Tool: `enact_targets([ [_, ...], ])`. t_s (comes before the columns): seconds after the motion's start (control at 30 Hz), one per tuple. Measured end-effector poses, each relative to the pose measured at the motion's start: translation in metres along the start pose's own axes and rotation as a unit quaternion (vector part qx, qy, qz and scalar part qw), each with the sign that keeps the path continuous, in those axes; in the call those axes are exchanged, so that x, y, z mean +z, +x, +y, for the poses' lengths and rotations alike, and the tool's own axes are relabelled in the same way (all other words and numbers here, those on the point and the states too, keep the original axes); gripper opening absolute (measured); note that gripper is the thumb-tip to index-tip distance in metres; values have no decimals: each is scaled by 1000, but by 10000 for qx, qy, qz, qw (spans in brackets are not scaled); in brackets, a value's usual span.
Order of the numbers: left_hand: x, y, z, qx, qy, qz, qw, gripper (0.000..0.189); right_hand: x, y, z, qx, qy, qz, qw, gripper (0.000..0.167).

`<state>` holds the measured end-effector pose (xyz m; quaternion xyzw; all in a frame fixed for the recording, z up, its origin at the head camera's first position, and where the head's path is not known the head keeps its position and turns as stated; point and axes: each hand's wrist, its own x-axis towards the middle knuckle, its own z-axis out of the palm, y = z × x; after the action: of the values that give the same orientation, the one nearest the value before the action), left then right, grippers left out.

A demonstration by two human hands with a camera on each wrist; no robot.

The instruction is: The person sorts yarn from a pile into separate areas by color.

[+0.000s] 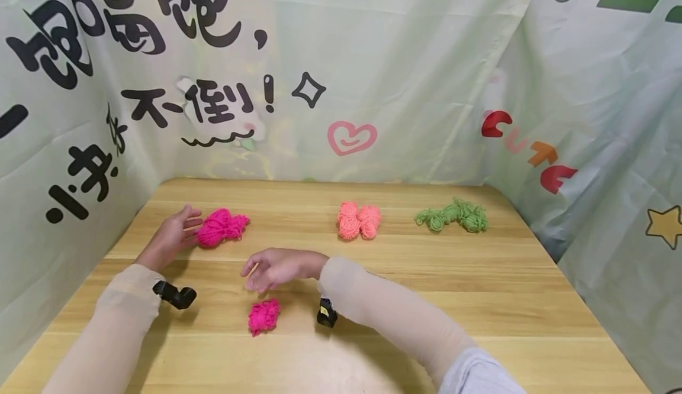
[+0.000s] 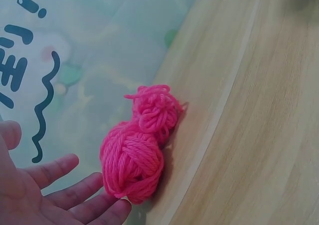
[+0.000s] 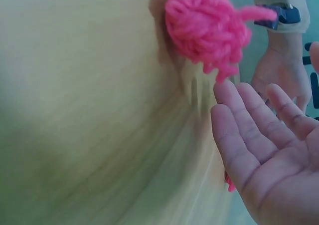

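Hot pink yarn balls (image 1: 215,228) lie bunched at the table's back left. My left hand (image 1: 173,234) is beside them with fingers extended, fingertips right at the larger ball's edge; the left wrist view shows the hand (image 2: 60,195) next to that yarn ball (image 2: 132,160). Nearer the front lies a small hot pink yarn bundle (image 1: 263,317). Just behind and above it hovers my right hand (image 1: 279,268), fingers loosely bent and holding nothing. In the right wrist view the small bundle (image 3: 204,28) sits beyond the fingertips of the right hand (image 3: 274,150).
Two coral yarn balls (image 1: 359,220) lie side by side at the back centre of the wooden table (image 1: 479,299). A tangled green yarn cluster (image 1: 453,215) is at the back right. Printed cloth (image 1: 415,86) hangs around the table's back and sides.
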<state>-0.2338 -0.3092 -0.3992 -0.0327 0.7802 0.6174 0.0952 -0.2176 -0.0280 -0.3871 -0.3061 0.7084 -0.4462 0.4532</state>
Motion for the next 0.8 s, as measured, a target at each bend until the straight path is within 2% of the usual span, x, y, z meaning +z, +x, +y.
enact_targets([
  [0.3,0,-2,2,13,-35,24,10000,80,6,-6,5,-94,-1110,-173,9936,38],
  [0.57,2,-1,1,9,0,-7,10000,76,11,-9,7,22,-1725,-219,9848,43],
  [0.67,2,-1,1,4,9,-16,10000,76,14,-10,7,102,-2025,-166,9791,44],
  [0.8,2,-1,2,-12,16,-13,10000,76,18,-12,6,220,-2549,-81,9667,43],
])
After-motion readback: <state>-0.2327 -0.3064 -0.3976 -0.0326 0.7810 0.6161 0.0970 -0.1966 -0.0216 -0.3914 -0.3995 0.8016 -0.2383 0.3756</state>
